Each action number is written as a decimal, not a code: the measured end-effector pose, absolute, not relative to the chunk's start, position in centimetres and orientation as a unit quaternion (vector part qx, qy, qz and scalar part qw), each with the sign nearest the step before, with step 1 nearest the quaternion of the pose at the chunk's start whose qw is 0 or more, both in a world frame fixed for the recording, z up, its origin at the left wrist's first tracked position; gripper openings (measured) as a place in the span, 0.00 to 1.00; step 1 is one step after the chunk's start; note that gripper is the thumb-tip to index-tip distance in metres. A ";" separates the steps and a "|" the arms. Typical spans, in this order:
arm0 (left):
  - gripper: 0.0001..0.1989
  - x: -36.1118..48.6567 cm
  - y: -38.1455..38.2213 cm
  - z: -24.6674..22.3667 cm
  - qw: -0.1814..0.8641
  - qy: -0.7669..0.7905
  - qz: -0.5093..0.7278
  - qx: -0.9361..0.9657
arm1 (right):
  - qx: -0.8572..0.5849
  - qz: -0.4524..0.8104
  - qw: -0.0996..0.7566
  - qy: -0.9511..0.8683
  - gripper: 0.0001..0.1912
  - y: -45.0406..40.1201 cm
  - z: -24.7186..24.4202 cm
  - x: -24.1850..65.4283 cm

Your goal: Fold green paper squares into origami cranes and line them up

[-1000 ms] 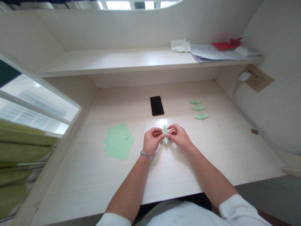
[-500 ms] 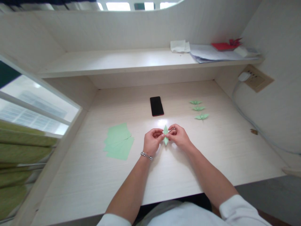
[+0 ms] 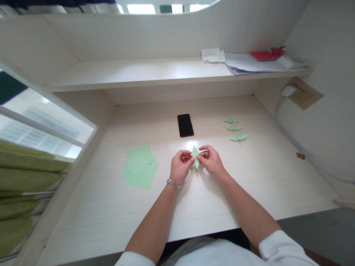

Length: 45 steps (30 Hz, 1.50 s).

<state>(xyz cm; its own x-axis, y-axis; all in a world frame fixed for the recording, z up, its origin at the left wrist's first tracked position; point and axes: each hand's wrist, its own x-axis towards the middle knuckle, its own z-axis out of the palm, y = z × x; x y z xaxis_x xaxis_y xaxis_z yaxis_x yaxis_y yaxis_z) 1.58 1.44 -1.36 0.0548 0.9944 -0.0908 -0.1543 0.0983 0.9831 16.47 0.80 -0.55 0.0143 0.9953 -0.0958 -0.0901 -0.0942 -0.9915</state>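
A light green sheet of origami paper (image 3: 195,152), folded into a narrow diamond, is held between both hands just above the desk. My left hand (image 3: 181,164) pinches its left edge with thumb and fingers, a chain bracelet at the wrist. On the other edge, my right hand (image 3: 211,161) grips with the thumb while its index finger is lifted a little. Three folded green paper cranes (image 3: 234,128) lie in a column to the right. Loose green paper squares (image 3: 141,166) are fanned out on the left.
A black phone (image 3: 185,125) lies beyond my hands. The shelf (image 3: 133,72) above carries white papers (image 3: 244,62), a red paper piece (image 3: 262,55) and a folded tissue (image 3: 212,55). At right, a plug and cable (image 3: 288,138) hang from the wall socket (image 3: 303,94).
The folded paper has tilted slightly, its top now leaning left. My right index finger has lifted away from the paper. Everything else stays in place.
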 end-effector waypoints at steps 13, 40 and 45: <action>0.22 2.0 1.3 -1.1 0.515 0.499 0.580 0.386 | -0.484 0.585 0.465 -0.456 0.21 0.3 -0.3 15.5; 0.13 1.2 1.4 -1.0 0.508 0.499 0.472 0.520 | -0.487 0.575 0.451 -0.478 0.17 0.9 -1.0 16.6; 0.12 1.2 1.3 -0.8 0.562 0.477 0.450 0.504 | -0.492 0.576 0.469 -0.454 0.15 1.0 -0.7 17.1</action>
